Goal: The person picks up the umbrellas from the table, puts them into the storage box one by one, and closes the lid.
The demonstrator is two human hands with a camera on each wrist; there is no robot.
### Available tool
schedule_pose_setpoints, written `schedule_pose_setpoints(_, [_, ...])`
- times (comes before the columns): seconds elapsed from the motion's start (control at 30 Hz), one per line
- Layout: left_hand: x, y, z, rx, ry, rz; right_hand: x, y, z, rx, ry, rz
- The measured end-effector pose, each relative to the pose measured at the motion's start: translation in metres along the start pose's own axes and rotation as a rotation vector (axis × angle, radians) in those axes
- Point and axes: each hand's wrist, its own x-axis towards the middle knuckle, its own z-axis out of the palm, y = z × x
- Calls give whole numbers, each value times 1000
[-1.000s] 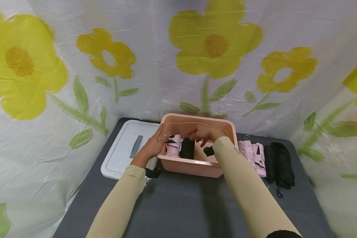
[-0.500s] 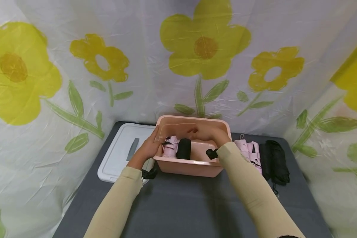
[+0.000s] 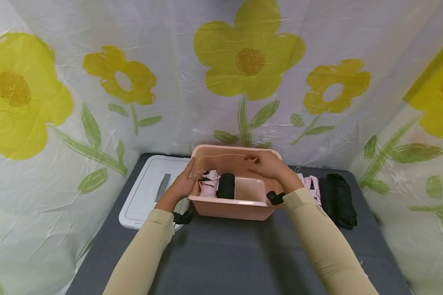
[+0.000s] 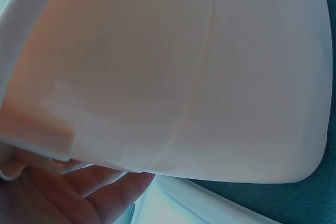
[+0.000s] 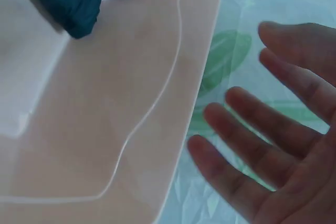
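A pink plastic bin (image 3: 229, 208) stands at the back of the dark table. My left hand (image 3: 182, 185) holds its left rim; in the left wrist view the fingers (image 4: 118, 195) lie along the outside wall. Inside, at the left end, a pink folded umbrella (image 3: 208, 186) lies beside a black folded umbrella (image 3: 226, 186). My right hand (image 3: 269, 165) is over the bin's right half with nothing in it. In the right wrist view its fingers (image 5: 257, 158) are spread and loosely bent.
A white lid (image 3: 144, 205) with a grey handle lies left of the bin. Right of it, pink folded umbrellas (image 3: 311, 188), partly hidden by my right arm, lie beside black ones (image 3: 337, 200). A flowered curtain (image 3: 177, 102) hangs behind the table (image 3: 221, 254).
My right hand has drawn back to the right and up from the bin's inside. The left hand stays on the rim. The head view has shifted slightly.
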Motion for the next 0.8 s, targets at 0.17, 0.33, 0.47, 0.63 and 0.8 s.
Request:
schedule_pose_setpoints(0.17, [-2, 0, 0, 2, 1, -4, -12, 8, -3, 43, 80, 4])
schedule_pose_setpoints(0.33, [-1, 0, 0, -4, -2, -12, -23, 15, -5, 91, 137, -5])
schedule_pose_setpoints(0.47, [-1, -1, 0, 3, -8, -11, -31, 22, -6, 89, 183, -14])
schedule_pose_setpoints(0.63, [0, -1, 0, 8, -10, -6, -40, 28, -6, 94, 233, 9])
schedule_pose_setpoints(0.8, [0, 0, 0, 0, -8, -8, -48, 37, -6, 82, 274, 18])
